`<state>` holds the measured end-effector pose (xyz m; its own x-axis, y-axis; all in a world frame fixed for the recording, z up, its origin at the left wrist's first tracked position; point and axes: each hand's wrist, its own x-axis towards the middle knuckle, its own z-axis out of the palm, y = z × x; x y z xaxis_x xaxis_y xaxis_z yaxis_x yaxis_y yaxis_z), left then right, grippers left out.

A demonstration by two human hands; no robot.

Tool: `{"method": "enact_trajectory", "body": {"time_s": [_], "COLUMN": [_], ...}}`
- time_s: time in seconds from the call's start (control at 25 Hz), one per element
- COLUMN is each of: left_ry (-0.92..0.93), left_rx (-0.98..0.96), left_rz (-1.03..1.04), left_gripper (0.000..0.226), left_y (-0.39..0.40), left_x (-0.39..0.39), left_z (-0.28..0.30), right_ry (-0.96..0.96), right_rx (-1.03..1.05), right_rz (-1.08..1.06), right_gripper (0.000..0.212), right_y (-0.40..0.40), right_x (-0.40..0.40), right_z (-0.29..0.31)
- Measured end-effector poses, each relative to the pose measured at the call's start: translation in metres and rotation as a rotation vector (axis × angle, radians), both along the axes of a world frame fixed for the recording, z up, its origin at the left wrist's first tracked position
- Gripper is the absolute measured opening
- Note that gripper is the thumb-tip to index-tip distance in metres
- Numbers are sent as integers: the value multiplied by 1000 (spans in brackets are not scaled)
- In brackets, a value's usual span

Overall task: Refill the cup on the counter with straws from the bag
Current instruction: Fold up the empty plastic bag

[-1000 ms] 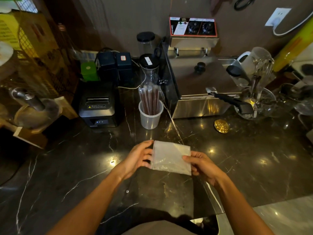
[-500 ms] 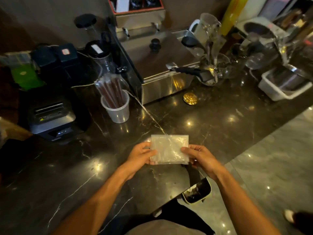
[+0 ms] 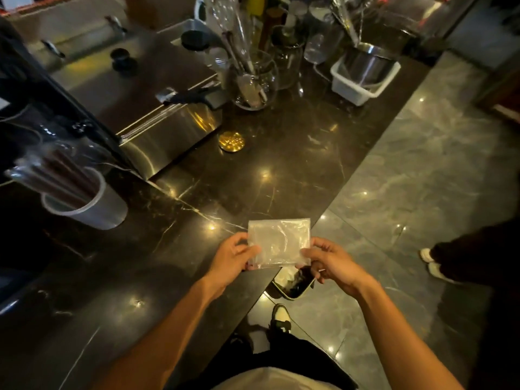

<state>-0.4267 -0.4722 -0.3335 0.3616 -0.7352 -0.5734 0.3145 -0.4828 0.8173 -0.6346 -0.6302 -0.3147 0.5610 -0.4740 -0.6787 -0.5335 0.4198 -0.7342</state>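
A clear plastic bag (image 3: 278, 242), folded flat into a small rectangle, is held over the counter's right edge. My left hand (image 3: 232, 256) pinches its left side and my right hand (image 3: 329, 261) pinches its right side. No straws show inside it. The white cup (image 3: 95, 205) stands far left on the dark marble counter (image 3: 197, 220), holding several brown wrapped straws (image 3: 59, 175) that lean left.
A steel fryer (image 3: 157, 108) sits behind the cup. A gold disc (image 3: 231, 141), a glass jar of utensils (image 3: 253, 80) and a white tub (image 3: 363, 77) stand further back. A bin (image 3: 294, 282) is on the floor below my hands. Another person's legs (image 3: 461, 257) stand at right.
The view has swung right, so the cup slid to the far left. Both hands carried the folded bag rightward to the counter's edge, above the floor bin.
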Motion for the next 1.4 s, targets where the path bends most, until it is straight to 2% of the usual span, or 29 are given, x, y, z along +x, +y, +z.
{"method": "enact_trajectory", "body": {"time_s": [0.12,0.28,0.44,0.6,0.76,0.84,0.96,1.16,1.4], "left_ry": [-84,-92,-97,-24,28,71,-8,-75,-48], "left_rx": [2,14,48,299,574,659,699,717,713], "left_rz": [-25,-8,-57,-33,-52,-11,-12,26,69], "left_gripper": [16,16,16,17,6,11,28,32,38], "left_y": [-30,-75,-123,-154,-162,-164,-163,-162,-170], "left_x": [-31,-87,-162,-211,-236,-240,-235,-217,-215], "left_z": [7,7,-26,-127,-264,-330,-413,-482,-514], "right_ry": [-20,-68,25,194,347,386,408,418,461], "right_rx": [-69,-63,-15,19,110,158,201,203,145], "right_rz": [-137,-382,-527,-503,-453,-452,-454,-468,-469], "right_gripper": [7,15,9,18,12,13,13,11,15], "right_y": [-15,-42,-80,-102,-110,-112,-116,-123,-132], "right_x": [-25,-66,-127,-173,-192,-189,-172,-145,-130], "right_z": [-8,-30,-75,-160,-286,-349,-426,-500,-544]}}
